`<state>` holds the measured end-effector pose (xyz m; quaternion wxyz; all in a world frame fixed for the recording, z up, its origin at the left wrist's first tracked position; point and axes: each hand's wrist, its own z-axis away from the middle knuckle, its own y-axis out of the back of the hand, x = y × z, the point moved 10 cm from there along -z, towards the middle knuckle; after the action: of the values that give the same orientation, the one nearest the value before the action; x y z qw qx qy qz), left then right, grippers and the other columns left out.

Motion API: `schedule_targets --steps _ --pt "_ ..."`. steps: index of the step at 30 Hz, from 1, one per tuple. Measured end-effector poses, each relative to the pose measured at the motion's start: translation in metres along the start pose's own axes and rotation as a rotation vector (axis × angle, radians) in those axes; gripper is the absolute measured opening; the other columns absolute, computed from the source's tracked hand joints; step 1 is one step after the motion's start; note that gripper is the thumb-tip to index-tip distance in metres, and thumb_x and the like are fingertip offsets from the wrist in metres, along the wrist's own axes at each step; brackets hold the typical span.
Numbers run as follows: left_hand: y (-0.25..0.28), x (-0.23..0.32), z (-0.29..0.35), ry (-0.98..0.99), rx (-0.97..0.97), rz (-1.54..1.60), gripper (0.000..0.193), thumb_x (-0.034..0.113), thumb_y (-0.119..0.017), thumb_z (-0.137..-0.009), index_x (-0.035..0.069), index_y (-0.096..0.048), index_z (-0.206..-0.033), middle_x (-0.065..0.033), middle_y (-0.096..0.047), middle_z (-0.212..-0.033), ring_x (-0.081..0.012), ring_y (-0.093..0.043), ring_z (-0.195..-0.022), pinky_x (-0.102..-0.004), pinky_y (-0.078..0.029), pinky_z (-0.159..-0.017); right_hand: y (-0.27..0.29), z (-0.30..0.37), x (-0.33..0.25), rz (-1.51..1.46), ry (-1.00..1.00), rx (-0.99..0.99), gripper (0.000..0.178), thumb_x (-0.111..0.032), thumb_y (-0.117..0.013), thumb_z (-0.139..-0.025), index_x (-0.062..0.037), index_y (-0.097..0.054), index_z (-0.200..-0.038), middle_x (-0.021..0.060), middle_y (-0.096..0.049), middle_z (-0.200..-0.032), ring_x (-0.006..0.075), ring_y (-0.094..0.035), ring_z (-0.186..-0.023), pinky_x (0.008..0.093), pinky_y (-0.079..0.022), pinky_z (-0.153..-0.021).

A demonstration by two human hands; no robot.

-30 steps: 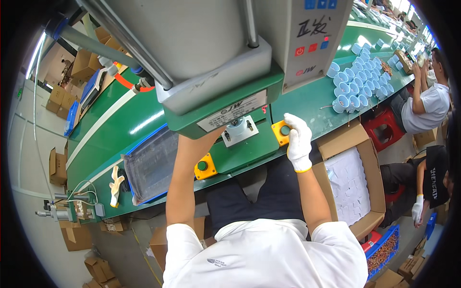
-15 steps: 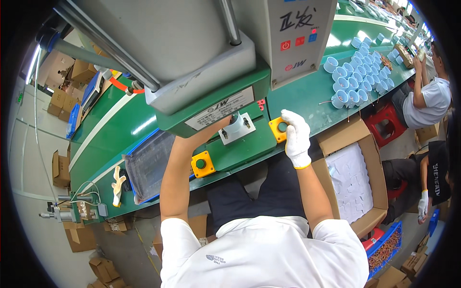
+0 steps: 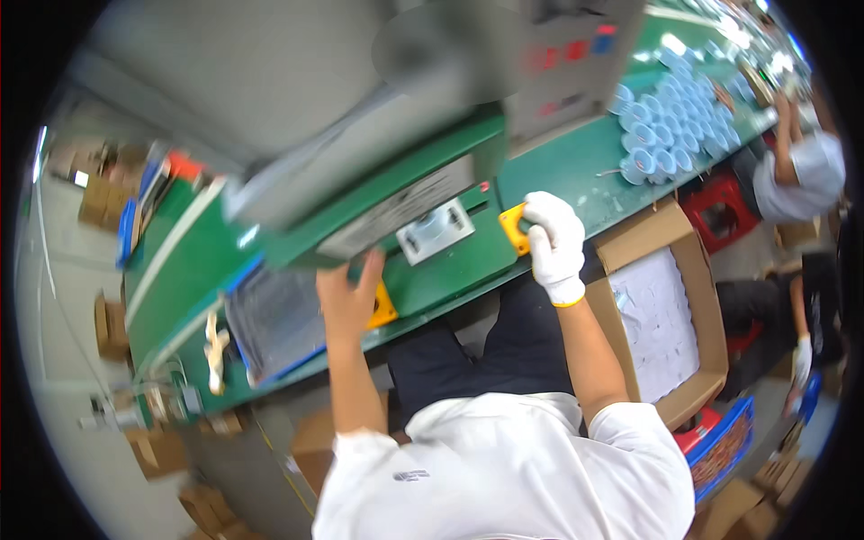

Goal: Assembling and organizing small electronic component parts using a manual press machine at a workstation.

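Observation:
My left hand [image 3: 349, 295] is bare, its thumb and fingers apart. It hovers by the yellow button box [image 3: 384, 310] at the bench's front edge, partly covering it; its button is hidden. My right hand [image 3: 556, 238], in a white glove, lies over the other yellow button box [image 3: 513, 229], its fingers stretched across the button side. Between the boxes, a metal fixture plate [image 3: 436, 232] sits on the green base [image 3: 454, 263] of a press. Above it hangs the press head [image 3: 405, 193], green at its lower edge and blurred.
Many light-blue cups [image 3: 661, 135] stand at the bench's right. An open carton [image 3: 711, 360] with white pieces is right of my legs. A blue-edged tray [image 3: 274, 315] and a glove [image 3: 216, 353] lie at left. A co-worker [image 3: 796, 175] sits at far right.
My left hand has come out from under the press head and back to the left button box. My right hand has shifted further onto its box. The view has tilted and blurred slightly.

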<state>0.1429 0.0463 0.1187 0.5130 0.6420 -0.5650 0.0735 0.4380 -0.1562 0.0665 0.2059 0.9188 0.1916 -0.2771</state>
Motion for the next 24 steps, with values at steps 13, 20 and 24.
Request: schedule_targets --steps 13,20,24 --pt "0.017 -0.007 0.068 -0.292 -0.072 -0.403 0.011 0.007 -0.084 -0.091 -0.002 -0.079 -0.095 -0.0158 -0.075 -0.123 -0.0384 -0.068 -0.118 -0.0498 -0.055 -0.101 0.003 -0.007 -0.014 0.019 0.115 -0.013 0.029 -0.015 -0.074 -0.082 -0.0019 -0.07 -0.107 0.0229 -0.073 -0.126 0.0461 -0.07 -0.114 0.054 -0.057 -0.102" --pt "0.048 -0.13 0.07 0.191 -0.111 -0.503 0.037 0.006 -0.066 -0.103 -0.004 -0.068 -0.139 -0.0234 -0.067 -0.144 -0.0426 -0.058 -0.138 -0.0521 -0.044 -0.118 -0.006 0.002 0.008 -0.092 -0.091 -0.02 0.042 -0.02 -0.07 -0.089 -0.0018 -0.071 -0.127 0.023 -0.073 -0.133 0.0434 -0.07 -0.121 0.0498 -0.055 -0.107" --pt "0.031 -0.125 0.062 0.224 -0.199 -0.418 0.025 0.005 -0.069 -0.1 -0.006 -0.076 -0.121 -0.0221 -0.067 -0.146 -0.0421 -0.055 -0.141 -0.0503 -0.044 -0.118 0.0 -0.005 -0.001 -0.041 -0.086 0.001 0.035 -0.009 -0.072 -0.086 -0.0046 -0.072 -0.12 0.02 -0.075 -0.126 0.043 -0.071 -0.119 0.0497 -0.056 -0.106"
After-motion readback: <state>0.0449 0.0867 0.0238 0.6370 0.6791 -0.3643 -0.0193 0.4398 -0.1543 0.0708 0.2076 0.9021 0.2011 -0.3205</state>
